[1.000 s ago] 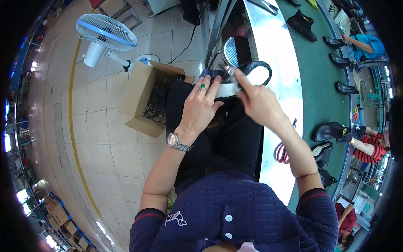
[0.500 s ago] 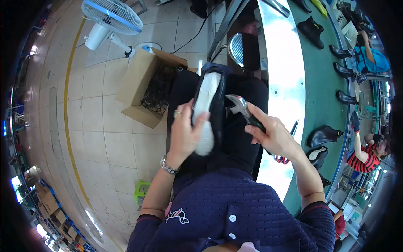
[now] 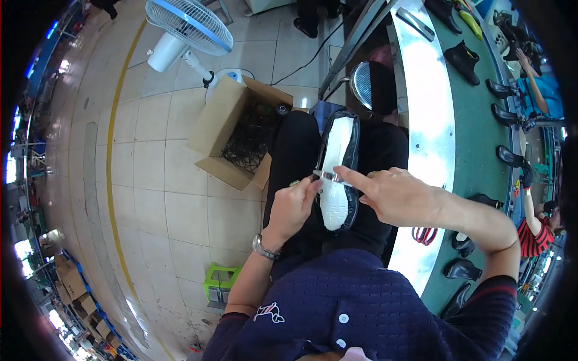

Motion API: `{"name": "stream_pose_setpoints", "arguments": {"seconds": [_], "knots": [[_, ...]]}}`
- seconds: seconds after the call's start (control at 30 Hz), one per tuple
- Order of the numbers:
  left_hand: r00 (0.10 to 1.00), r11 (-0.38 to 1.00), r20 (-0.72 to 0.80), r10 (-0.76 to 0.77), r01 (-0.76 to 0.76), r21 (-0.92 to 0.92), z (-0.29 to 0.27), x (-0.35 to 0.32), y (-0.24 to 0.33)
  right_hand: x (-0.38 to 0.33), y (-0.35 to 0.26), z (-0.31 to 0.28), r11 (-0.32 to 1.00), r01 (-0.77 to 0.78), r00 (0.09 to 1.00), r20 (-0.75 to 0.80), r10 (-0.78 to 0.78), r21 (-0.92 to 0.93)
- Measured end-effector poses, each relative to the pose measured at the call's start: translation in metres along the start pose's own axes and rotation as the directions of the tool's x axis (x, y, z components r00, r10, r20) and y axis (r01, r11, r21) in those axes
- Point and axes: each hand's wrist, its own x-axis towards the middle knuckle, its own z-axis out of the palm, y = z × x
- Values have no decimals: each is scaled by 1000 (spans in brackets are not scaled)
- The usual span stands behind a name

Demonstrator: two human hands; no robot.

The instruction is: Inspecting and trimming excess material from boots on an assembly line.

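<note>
Sole side up across my lap lies a black shoe point(image 3: 355, 201), its toe-to-heel line pointing away from me. A white sole board point(image 3: 335, 207) fills its underside, with black leather round the rim. My right hand point(image 3: 394, 195) is closed round a pair of metal pincers point(image 3: 328, 175), whose jaws reach over the board to its left edge; the handles are hidden in my palm. At that same edge my left hand point(image 3: 291, 204) is closed, thumb and finger pinched close to the jaws. What lies in the pinch is too small to make out.
A cardboard box point(image 3: 217, 114) with black strands stands left of my legs, a fan point(image 3: 189, 24) beyond it. To my right run a metal ledge point(image 3: 421, 90) with red-handled scissors point(image 3: 424, 236) and a green belt point(image 3: 475, 138) bearing boots. A green stool point(image 3: 223, 274) stands lower left. Two people work beyond the belt.
My right hand has brought the pincers left onto the sole's edge. My left hand has slid off the white board to its left side and pinched there. The whole view has shifted.
</note>
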Motion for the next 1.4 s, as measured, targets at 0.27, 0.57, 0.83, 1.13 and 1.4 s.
{"name": "stream_pose_setpoints", "arguments": {"seconds": [0.27,0.57,0.83,1.13,1.4], "knots": [[992,943,46,118,-127,307,13,-2,2,3,-1,-12,995,-55,990,128,65,-84],[777,-186,584,-235,553,-812,54,23,-29,-10,26,29,997,37,985,-164,-48,-67],[815,34,480,-324,517,-855,52,34,3,-21,21,15,993,-89,996,-9,90,77],[824,122,536,-182,560,-819,41,45,-14,22,42,-34,963,153,899,-375,-229,-221],[819,211,524,-235,569,-795,23,41,-12,24,35,-29,952,195,834,-470,-288,-237]]}}
